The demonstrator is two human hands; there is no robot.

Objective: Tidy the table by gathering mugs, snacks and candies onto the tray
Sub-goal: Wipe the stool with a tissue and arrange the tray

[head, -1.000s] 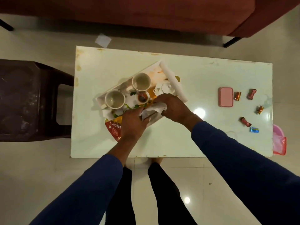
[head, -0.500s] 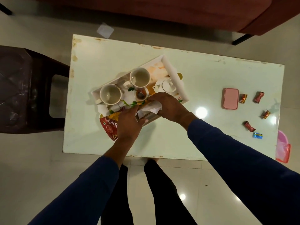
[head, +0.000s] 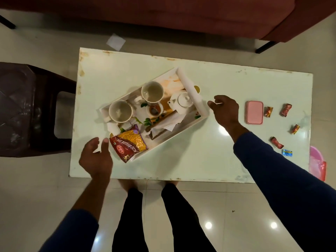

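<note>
Pink bag [head: 317,163] partly behind table [head: 200,160]

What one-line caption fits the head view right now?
Both hands, left hand and right hand, flank a tray holding two mugs and a snack packet; five candies lie on the table.

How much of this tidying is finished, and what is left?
Done: two mugs and the snack packet sit on the tray. In hand: nothing; the left hand and right hand are off it. Left: five candies on the table.

brown stool [head: 27,110], red sofa [head: 181,17], pink case [head: 254,112], paper scrap [head: 115,42]
</note>
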